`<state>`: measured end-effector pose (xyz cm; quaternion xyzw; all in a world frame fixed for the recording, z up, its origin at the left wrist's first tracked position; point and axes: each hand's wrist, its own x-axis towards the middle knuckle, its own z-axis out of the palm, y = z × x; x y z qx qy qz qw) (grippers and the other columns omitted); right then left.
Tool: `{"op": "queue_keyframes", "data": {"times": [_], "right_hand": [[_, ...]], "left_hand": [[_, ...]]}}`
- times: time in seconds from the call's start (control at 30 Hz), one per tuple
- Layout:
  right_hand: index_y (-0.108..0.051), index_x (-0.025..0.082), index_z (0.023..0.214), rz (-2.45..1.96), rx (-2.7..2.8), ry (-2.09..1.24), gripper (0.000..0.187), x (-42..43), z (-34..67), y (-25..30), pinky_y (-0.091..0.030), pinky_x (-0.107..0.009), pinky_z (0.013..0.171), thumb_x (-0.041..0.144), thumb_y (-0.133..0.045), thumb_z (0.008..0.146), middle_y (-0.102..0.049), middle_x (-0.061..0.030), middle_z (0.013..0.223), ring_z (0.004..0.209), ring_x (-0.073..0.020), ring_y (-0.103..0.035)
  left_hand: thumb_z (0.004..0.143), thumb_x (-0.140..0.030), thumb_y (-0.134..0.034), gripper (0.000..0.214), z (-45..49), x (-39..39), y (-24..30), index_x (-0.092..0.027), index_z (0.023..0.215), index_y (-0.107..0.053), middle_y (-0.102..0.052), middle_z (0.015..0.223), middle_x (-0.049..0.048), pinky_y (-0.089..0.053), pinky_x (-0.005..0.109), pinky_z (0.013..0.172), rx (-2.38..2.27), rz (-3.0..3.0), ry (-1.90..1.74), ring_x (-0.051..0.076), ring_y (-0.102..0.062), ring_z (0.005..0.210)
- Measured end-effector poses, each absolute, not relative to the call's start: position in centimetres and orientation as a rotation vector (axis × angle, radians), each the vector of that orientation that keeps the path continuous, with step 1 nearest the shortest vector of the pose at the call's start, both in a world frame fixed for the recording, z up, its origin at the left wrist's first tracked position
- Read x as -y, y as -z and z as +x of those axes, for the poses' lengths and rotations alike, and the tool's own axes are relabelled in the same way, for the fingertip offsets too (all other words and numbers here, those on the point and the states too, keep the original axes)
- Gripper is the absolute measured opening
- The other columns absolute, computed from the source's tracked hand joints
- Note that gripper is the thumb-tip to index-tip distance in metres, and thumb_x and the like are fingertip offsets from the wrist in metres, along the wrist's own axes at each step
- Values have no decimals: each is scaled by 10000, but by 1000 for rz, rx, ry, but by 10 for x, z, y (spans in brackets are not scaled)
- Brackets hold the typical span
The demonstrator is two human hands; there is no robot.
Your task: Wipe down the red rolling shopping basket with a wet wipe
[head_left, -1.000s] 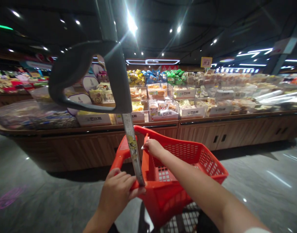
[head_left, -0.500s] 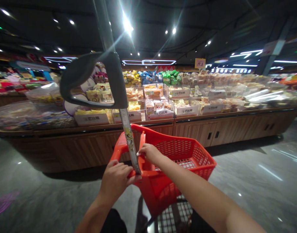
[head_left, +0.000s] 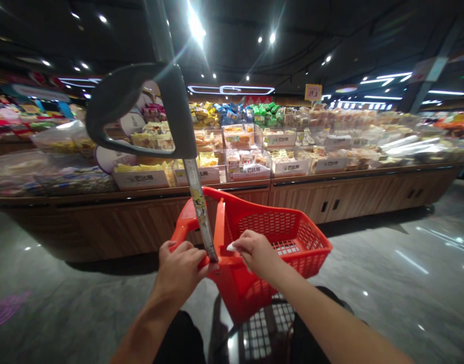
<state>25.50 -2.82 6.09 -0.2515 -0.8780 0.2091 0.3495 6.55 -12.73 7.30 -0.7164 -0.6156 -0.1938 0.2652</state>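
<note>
My left hand (head_left: 181, 270) is wrapped round the red handle of a shopping cart (head_left: 250, 280), at its near corner. My right hand (head_left: 257, 253) hangs over the near rim of the cart's red basket, its fingers pinched on a small white thing (head_left: 231, 246) too small to make out. Beside my left hand, a scuffed metal pole (head_left: 201, 212) rises from the cart's corner. It carries a dark grey loop handle (head_left: 137, 108) high up, which neither hand touches. Through the slotted basket wall, part of its grid floor shows.
Across the front runs a wooden display counter (head_left: 232, 199) with packaged baked goods (head_left: 239, 139) in clear bins. A price sign (head_left: 313, 93) stands above it. Grey shiny floor (head_left: 383, 283) lies to the right of the cart.
My right hand has moved right, away from the pole and over the basket's near side, with the white thing between its fingers. The left hand keeps its hold on the handle.
</note>
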Motion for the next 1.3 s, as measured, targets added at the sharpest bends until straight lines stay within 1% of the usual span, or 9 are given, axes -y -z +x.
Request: {"op": "queue_keyframes", "data": {"times": [0.13,0.27,0.37,0.53,0.67,0.8,0.87,1.07,1.3], "right_hand": [[-694,191,830,-681,2228,-570,151,50,250,-35,-451,-214,668,151,-556,874,-570,-26,835,733,-123,-558],[-671,190,832,-833,2160,-506,177,48,258,-16,-449,-244,714,118,-518,884,-540,-31,828,748,-138,-545],[-655,178,804,-911,2109,-481,198,50,258,-16,-452,-254,730,100,-494,889,-520,-33,817,745,-142,-538],[-632,171,855,-760,2113,-505,172,66,237,-22,-463,-231,732,81,-488,878,-504,-36,875,784,-137,-539],[-653,188,944,-757,2067,-536,234,55,246,-10,-473,-236,757,66,-461,887,-516,-38,886,794,-136,-553],[-672,180,864,-888,1998,-526,225,37,265,3,-478,-263,758,67,-479,878,-518,-36,833,757,-144,-555],[-671,176,839,-887,2005,-519,216,35,262,3,-480,-260,744,71,-486,875,-515,-35,827,750,-144,-553],[-682,181,903,-726,2030,-572,221,42,242,-2,-484,-230,748,88,-482,886,-527,-33,856,779,-133,-561],[-708,196,887,-862,1960,-627,234,23,289,13,-481,-262,758,107,-493,879,-560,-39,835,773,-151,-581]], "left_hand": [[796,-397,-576,149,75,130,-68,-257,799,-627,-692,744,-29,-222,472,871,1682,-1921,566,205,-589,787],[781,-456,-592,212,75,127,-62,-249,754,-629,-683,691,-23,-216,468,846,1737,-1891,559,207,-577,749],[779,-462,-599,219,74,125,-61,-249,747,-638,-685,701,-16,-209,460,844,1801,-1888,541,209,-578,763],[789,-455,-582,210,69,123,-62,-262,744,-648,-687,716,-18,-191,462,869,1864,-1885,522,218,-592,788],[785,-436,-582,200,56,120,-61,-259,722,-649,-690,729,-20,-199,443,859,1864,-1880,515,213,-589,790],[759,-470,-603,234,44,114,-57,-255,681,-650,-686,697,-15,-199,444,851,1877,-1828,526,219,-580,773],[758,-454,-605,214,40,113,-57,-257,687,-652,-686,703,-17,-198,441,853,1859,-1835,524,214,-576,765],[768,-412,-602,163,30,114,-56,-263,740,-660,-693,745,-20,-198,426,867,1813,-1887,520,202,-577,783],[769,-430,-600,185,23,115,-55,-259,749,-666,-703,775,-10,-199,412,905,1790,-1905,528,200,-587,812]]}}
